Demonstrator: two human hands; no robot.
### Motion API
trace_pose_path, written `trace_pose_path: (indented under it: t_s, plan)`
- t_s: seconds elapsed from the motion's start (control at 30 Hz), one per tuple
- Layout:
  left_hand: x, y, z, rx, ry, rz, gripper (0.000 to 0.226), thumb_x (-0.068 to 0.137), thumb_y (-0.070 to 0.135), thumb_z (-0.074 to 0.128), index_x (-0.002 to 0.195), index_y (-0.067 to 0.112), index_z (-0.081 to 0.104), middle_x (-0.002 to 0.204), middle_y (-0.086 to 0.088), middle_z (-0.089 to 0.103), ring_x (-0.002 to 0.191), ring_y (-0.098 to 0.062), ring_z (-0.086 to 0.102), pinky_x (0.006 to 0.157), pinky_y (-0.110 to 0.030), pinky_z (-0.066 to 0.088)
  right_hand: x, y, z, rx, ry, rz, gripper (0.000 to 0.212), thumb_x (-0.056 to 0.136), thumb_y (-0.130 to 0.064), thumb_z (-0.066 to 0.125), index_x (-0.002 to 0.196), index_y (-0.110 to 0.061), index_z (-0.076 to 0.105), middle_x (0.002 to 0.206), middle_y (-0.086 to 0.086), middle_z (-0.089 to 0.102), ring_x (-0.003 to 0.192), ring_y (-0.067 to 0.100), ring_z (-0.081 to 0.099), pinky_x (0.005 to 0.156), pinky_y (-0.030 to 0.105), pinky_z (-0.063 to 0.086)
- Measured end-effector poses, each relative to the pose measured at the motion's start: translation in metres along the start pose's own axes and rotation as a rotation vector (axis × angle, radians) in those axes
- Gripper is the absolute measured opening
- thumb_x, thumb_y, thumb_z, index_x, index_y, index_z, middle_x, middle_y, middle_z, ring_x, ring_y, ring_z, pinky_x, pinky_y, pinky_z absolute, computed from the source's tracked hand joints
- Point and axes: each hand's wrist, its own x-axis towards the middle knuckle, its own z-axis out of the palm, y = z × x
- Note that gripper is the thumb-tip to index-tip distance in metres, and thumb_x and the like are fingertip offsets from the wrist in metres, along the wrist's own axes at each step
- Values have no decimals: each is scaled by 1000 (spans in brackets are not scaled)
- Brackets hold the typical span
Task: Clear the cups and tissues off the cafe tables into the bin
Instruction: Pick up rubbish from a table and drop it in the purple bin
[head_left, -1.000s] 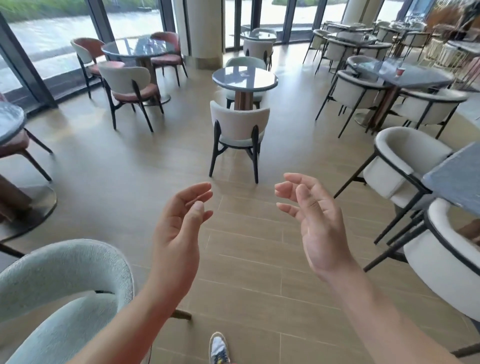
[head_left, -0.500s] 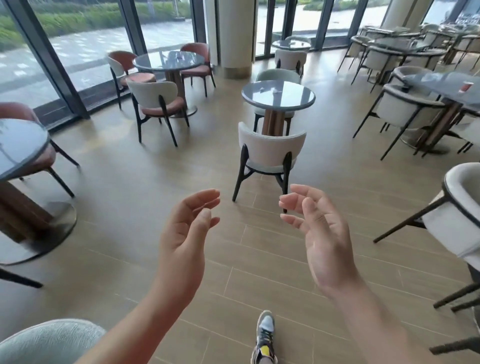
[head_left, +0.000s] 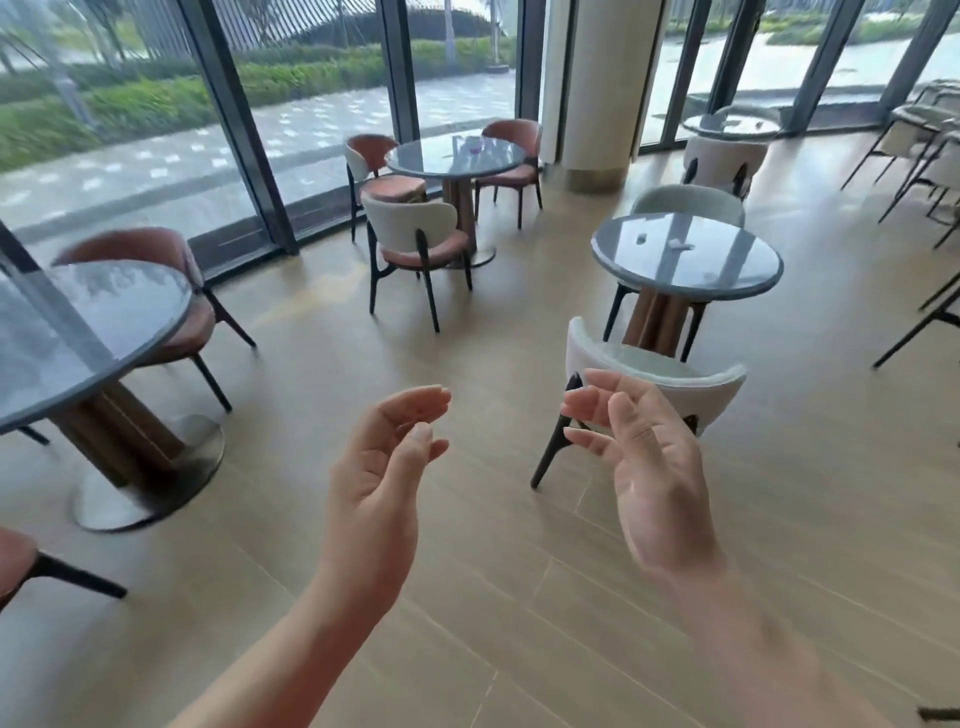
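Observation:
My left hand (head_left: 384, 467) and my right hand (head_left: 644, 467) are raised in front of me over the wooden floor, palms facing each other, fingers relaxed and holding nothing. Ahead on the right stands a round grey table (head_left: 727, 280) with small white tissue scraps (head_left: 678, 244) on its top. Farther back by the window, another round table (head_left: 415, 161) carries a clear cup (head_left: 460, 144) and a small purple item (head_left: 475, 148). No bin is in view.
A white chair (head_left: 670, 384) stands just beyond my right hand. A large round table (head_left: 156, 322) with pink chairs is at the left. More chairs (head_left: 410, 234) and tables fill the back and right. Glass walls and a pillar (head_left: 597, 93) line the far side.
The view has swung left and forward, so the tables and chairs appear closer and shifted right. Both hands have kept their raised, empty pose.

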Motion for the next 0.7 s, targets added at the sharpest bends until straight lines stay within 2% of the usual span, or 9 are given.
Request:
trace_pose_path:
  t_s: [0.1, 0.27, 0.4, 0.6, 0.7]
  plan:
    - [42, -15, 13, 4, 46, 5, 35, 86, 37, 57, 114, 21, 69, 122, -5, 72, 125, -22, 63, 94, -40, 51, 54, 13, -2, 3, -46, 3, 69, 82, -75, 69, 121, -18, 68, 109, 12, 72, 110, 26, 68, 90, 40, 54]
    - [110, -45, 30, -1, 69, 0, 31, 85, 37, 58, 110, 26, 72, 121, -5, 73, 125, -23, 64, 94, -40, 51, 131, 45, -6, 10, -73, 19, 72, 82, -74, 69, 123, -15, 67, 110, 13, 72, 112, 29, 68, 94, 47, 55]
    - [170, -79, 34, 4, 70, -21, 35, 83, 37, 59, 112, 21, 70, 120, -6, 73, 123, -22, 64, 93, -39, 51, 189, 82, 0, 9, -78, 53, 73, 81, -74, 70, 123, -14, 67, 111, 10, 73, 112, 27, 68, 94, 44, 56]
    - [287, -134, 31, 1, 65, -36, 34, 85, 35, 59, 113, 20, 69, 120, -6, 73, 123, -24, 64, 94, -41, 52, 304, 143, 22, -5, -57, 59, 62, 85, -70, 69, 121, -20, 69, 111, 9, 73, 113, 28, 68, 95, 47, 54]
    - [361, -153, 27, 0, 51, -63, 25, 91, 24, 58, 114, 20, 69, 120, -4, 73, 123, -23, 64, 95, -42, 51, 375, 163, 43, -2, -31, 47, 60, 85, -70, 69, 122, -22, 70, 112, 12, 72, 114, 30, 67, 94, 45, 53]
